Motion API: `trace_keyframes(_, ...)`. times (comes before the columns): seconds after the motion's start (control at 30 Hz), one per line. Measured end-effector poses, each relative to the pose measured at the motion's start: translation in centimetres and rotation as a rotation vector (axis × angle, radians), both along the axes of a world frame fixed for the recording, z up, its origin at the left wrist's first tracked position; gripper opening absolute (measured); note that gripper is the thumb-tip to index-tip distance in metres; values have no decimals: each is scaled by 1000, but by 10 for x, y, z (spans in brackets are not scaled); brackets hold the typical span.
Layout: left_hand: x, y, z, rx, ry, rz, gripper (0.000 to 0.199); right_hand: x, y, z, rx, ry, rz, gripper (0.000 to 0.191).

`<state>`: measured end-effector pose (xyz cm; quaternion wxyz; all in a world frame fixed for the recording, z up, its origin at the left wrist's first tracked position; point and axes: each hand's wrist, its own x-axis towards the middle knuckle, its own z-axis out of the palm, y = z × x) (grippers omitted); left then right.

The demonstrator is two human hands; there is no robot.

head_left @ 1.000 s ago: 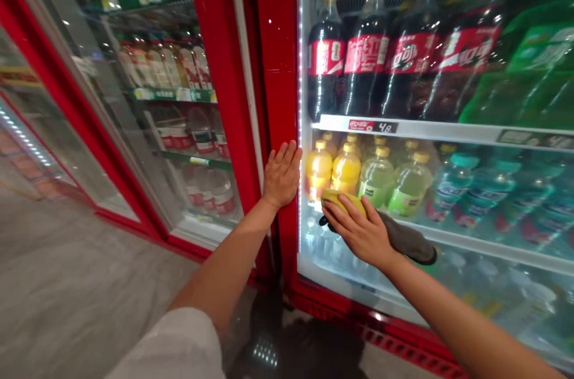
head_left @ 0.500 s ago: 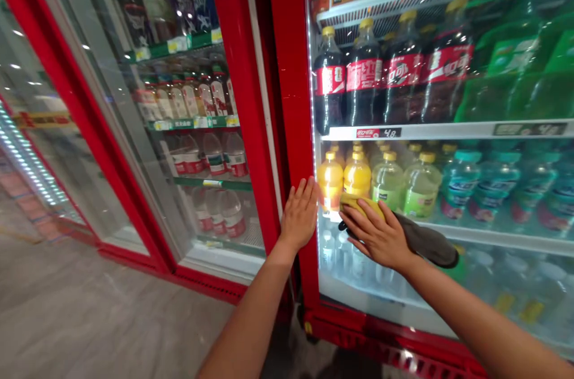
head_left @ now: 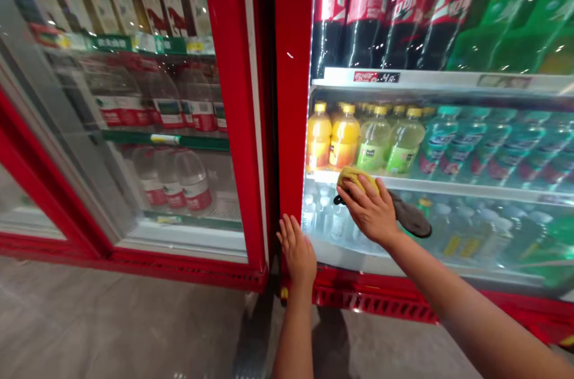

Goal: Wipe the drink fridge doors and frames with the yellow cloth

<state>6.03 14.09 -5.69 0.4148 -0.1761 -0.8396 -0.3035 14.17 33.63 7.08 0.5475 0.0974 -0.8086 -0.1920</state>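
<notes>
My right hand [head_left: 370,211] presses a yellow and grey cloth [head_left: 359,179] against the glass door [head_left: 354,250] of a red drinks fridge. The cloth's grey end [head_left: 412,217] hangs out to the right of the hand, and a dark edge shows at its left. Behind the glass there, a shelf edge and small clear bottles are visible. Lower and to the left, my left hand [head_left: 298,253] lies with fingers stretched out against the fridge's red door frame [head_left: 293,128]. Nothing shows in that hand.
Behind the right glass stand cola bottles [head_left: 368,14], orange drinks [head_left: 344,137] and teal-capped bottles [head_left: 439,137]. A second red-framed fridge [head_left: 233,104] with shelved bottles stands on the left, a narrow dark gap between them. Grey floor [head_left: 134,319] runs below.
The view has tilted down and closer to the fridges. Both hands are lower on the fridge: my left hand has slid down the frame, and my right hand has moved down with the cloth.
</notes>
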Motion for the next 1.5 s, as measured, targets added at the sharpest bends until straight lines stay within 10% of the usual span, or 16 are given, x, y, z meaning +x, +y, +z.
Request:
trace_keyframes(0.23, -6, -39, -43, -240, -9, -116, 74, 17, 2, -79, 238, -285, 171, 35)
trace_keyframes(0.5, 14, -56, -79, -327, -112, -178, 79, -13, -50, -68, 10, -160, 88, 50)
trace_keyframes(0.73, 14, -65, -81, -365, -171, -205, 80, -14, -44, -103, 228, -330, 253, 36)
trace_keyframes(0.9, 12, -72, -83, -350, -157, -208, 78, -18, -51, -100, -20, -279, 117, 50)
trace_keyframes(1.07, 14, -65, -88, -323, -144, -221, 78, -20, -58, -124, 134, -356, 265, 33)
trace_keyframes(1.37, 16, -60, -94, -293, -134, -219, 72, -42, -76, -38, 116, -214, 317, 43)
trace_keyframes(1.5, 17, -56, -92, -309, -199, -209, 71, -58, -82, -51, 93, -331, 325, 49)
